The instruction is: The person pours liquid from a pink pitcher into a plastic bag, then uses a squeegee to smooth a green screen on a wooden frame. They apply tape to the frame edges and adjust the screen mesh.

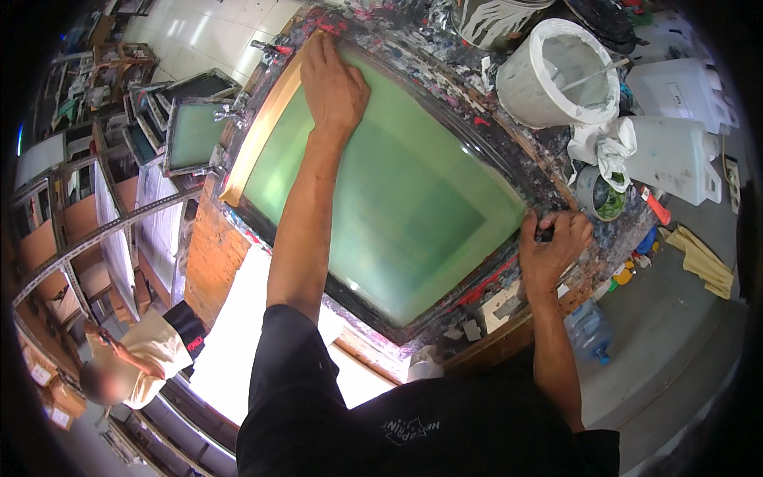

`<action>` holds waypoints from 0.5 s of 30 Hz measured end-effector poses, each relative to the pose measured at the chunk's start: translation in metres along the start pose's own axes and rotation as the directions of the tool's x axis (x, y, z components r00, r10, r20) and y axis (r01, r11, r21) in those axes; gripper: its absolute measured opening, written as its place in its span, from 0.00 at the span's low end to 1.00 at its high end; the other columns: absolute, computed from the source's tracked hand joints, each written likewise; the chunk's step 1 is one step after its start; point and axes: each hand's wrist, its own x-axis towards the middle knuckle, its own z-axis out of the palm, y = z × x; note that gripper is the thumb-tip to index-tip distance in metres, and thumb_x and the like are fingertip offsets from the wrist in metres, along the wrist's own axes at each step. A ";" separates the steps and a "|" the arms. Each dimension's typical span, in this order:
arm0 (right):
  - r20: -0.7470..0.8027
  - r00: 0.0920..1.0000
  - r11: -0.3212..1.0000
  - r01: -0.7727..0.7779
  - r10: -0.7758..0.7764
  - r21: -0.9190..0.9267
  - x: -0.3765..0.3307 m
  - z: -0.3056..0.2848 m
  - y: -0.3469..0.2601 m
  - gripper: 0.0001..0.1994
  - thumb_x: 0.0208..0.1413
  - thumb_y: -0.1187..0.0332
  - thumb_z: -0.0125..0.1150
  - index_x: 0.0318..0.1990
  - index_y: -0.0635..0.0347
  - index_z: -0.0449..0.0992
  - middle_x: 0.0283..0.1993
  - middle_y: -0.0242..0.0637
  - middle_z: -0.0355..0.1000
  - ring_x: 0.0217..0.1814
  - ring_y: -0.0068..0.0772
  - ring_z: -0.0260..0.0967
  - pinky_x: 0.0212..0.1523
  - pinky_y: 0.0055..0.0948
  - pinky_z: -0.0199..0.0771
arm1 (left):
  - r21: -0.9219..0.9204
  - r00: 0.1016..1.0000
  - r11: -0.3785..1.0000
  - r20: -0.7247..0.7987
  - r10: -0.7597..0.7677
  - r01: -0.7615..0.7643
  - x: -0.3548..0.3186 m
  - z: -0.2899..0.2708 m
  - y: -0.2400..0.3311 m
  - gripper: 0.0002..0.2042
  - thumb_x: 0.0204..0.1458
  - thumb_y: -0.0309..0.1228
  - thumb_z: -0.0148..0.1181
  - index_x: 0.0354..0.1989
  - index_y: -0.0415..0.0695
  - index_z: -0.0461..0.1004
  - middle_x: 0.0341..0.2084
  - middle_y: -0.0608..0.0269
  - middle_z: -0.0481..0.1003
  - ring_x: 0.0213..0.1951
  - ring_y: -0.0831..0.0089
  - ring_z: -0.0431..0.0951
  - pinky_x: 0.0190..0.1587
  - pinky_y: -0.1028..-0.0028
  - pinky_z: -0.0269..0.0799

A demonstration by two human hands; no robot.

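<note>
A framed printing screen with green mesh lies on the paint-stained bench in front of me. Along its left side runs a long, shiny tan strip; whether it is wood or tape I cannot tell. My left hand reaches over the mesh to the strip's far end, fingers together and closed over it. At the frame's right corner is my right hand, with its fingers curled in around something small and dark that they mostly hide. Metal clamps stand beside the frame's left side.
A white bucket with a stick in it stands at the far right, near a crumpled white cloth, a small tin and plastic jugs. Racks hold frames at left. Another person is at lower left.
</note>
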 end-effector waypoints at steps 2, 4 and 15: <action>0.005 1.000 1.000 -0.012 0.012 -0.005 -0.001 0.001 0.000 0.13 0.46 0.69 0.72 0.27 0.53 0.68 0.35 0.38 0.61 0.44 0.47 0.61 0.45 0.45 0.55 | 0.023 0.998 0.998 -0.020 -0.061 0.062 0.003 0.001 0.005 0.27 0.53 0.27 0.53 0.63 0.29 0.64 0.62 0.38 0.64 0.64 0.42 0.61 0.67 0.51 0.58; 0.008 1.000 1.000 -0.018 0.018 -0.011 -0.001 0.001 0.001 0.13 0.46 0.69 0.72 0.27 0.53 0.68 0.35 0.38 0.61 0.44 0.47 0.61 0.45 0.45 0.55 | 0.035 0.991 0.991 -0.042 -0.131 0.132 0.006 0.003 0.011 0.27 0.52 0.27 0.54 0.62 0.30 0.64 0.60 0.39 0.65 0.61 0.42 0.63 0.64 0.51 0.60; 0.004 1.000 1.000 0.004 -0.004 -0.001 -0.001 0.001 0.002 0.13 0.46 0.69 0.72 0.28 0.52 0.68 0.37 0.39 0.62 0.45 0.47 0.61 0.44 0.45 0.54 | 0.079 0.943 0.943 0.057 -0.329 0.324 0.018 -0.001 0.022 0.27 0.49 0.27 0.57 0.60 0.30 0.66 0.55 0.39 0.65 0.57 0.42 0.64 0.57 0.49 0.65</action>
